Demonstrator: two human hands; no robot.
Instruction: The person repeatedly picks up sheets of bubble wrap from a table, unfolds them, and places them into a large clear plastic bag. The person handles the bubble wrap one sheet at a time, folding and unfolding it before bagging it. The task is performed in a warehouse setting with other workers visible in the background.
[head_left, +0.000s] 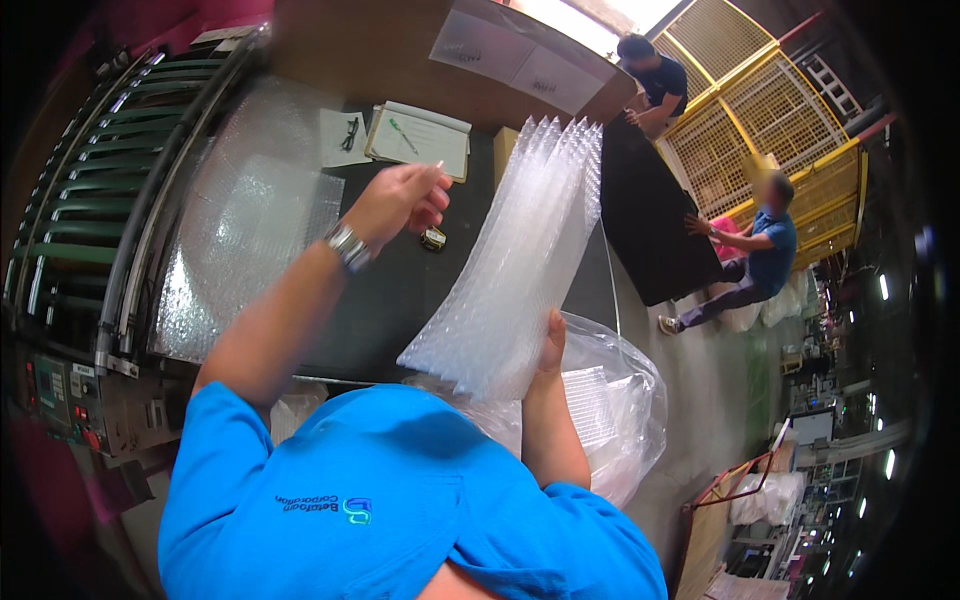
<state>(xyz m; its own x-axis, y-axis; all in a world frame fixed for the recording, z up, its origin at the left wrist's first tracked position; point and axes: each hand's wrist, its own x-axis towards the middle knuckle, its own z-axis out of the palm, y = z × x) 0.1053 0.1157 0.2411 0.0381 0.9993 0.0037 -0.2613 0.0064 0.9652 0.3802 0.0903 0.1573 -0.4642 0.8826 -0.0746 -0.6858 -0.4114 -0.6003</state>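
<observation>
A thick stack of clear bubble wrap sheets [505, 265] stands tilted in front of me, its far end showing a row of pointed folds. My right hand [552, 343] grips its near right edge, thumb up, with the other fingers hidden behind the wrap. Off to the left of the stack, my left hand [405, 203] hovers over the dark table [385, 300]. Its fingers are loosely bent and apart, with nothing visible in them. Just below that hand lies a small black and yellow tape measure [433, 239].
More bubble wrap [240, 220] lies flat at left, beside a roller machine [150, 180]. Farther back are a clipboard [440, 150] and glasses [350, 133]. A clear bag [640, 400] of wrap sits at right. Two people hold a large black panel [650, 215] beyond the table.
</observation>
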